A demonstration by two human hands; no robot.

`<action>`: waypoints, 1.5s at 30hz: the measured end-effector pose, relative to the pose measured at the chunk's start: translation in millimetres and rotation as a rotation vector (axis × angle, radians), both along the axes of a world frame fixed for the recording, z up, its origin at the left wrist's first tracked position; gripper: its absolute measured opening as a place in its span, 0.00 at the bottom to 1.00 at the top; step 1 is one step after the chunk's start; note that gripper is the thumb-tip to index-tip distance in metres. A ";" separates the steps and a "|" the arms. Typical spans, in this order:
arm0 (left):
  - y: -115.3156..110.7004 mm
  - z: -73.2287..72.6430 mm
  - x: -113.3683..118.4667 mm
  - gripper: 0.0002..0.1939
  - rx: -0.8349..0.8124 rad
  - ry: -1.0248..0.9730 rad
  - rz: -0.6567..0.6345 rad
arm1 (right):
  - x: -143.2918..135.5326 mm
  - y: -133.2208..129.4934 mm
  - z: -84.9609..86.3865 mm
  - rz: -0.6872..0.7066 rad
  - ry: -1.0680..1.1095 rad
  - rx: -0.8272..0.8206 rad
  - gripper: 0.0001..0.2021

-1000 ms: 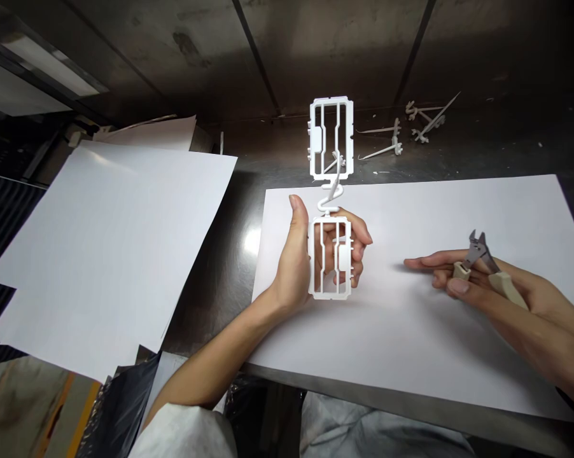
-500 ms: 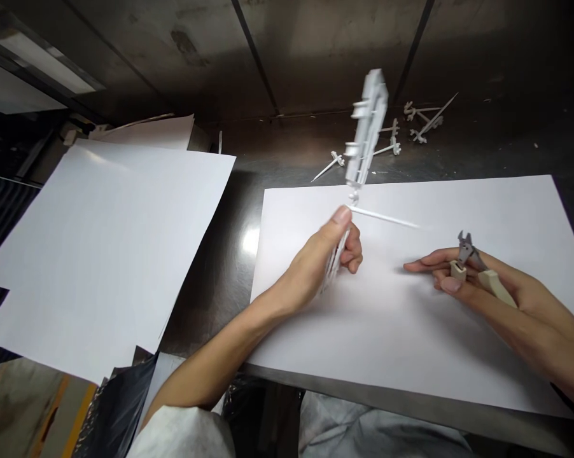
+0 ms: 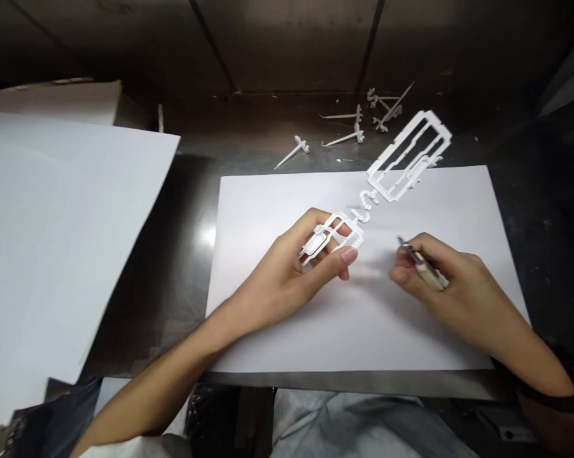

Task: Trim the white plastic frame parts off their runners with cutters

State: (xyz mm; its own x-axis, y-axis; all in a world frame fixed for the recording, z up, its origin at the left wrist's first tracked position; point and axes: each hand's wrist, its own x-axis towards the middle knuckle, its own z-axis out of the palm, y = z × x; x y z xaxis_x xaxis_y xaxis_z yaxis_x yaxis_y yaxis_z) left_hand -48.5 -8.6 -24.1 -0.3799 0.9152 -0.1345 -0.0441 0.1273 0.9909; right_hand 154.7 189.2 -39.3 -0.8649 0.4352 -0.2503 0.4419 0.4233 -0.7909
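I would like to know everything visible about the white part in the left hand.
The white part looks like moulded plastic: two open rectangular frames with inner bars, joined by a curvy link. It is held aslant over the paper sheet. The left hand grips the nearer frame; the right does not touch it.

Glossy dark metal table (image 3: 139, 318); smooth matt paper sheet (image 3: 363, 343) along its front edge; white frames (image 3: 396, 159), probably plastic.

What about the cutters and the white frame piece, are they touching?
Apart. The head view shows a gap, with white sheet visible between the cutters and the white frame piece.
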 end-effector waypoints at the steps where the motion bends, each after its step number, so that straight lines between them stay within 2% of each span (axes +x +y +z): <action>1: 0.8 -0.4 1.2 0.07 0.006 0.000 -0.016 | -1.1 -1.6 1.4 0.027 -0.004 0.027 0.20; 5: 4.3 -4.0 3.8 0.07 0.055 -0.070 -0.054 | -3.8 -3.7 4.8 0.090 0.042 0.105 0.09; 11: 3.7 -5.9 7.2 0.08 0.049 -0.128 -0.063 | -2.2 -1.9 5.9 0.090 0.010 0.087 0.16; 17: 4.3 -1.3 8.7 0.07 0.013 -0.071 -0.045 | -2.0 -2.0 8.6 0.103 -0.019 0.099 0.11; 20: 5.9 0.4 8.1 0.03 0.022 -0.028 -0.069 | -1.7 -2.5 8.8 0.116 -0.036 0.070 0.08; 23: 7.5 1.7 8.4 0.06 0.023 -0.009 -0.105 | -1.7 -3.4 8.8 0.132 -0.047 0.040 0.06; 45: 8.5 -3.1 8.5 0.07 0.049 0.024 -0.145 | -0.8 0.1 10.4 0.183 -0.144 -0.124 0.11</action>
State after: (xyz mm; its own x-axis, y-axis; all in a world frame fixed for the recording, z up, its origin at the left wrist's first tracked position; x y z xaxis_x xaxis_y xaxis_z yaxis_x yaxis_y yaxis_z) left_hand -39.9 -0.1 -27.3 -0.2455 0.9660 -0.0810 -0.0051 0.0823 0.9966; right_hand 153.9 189.2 -28.9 -0.8779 0.2335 -0.4181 0.4788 0.4102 -0.7762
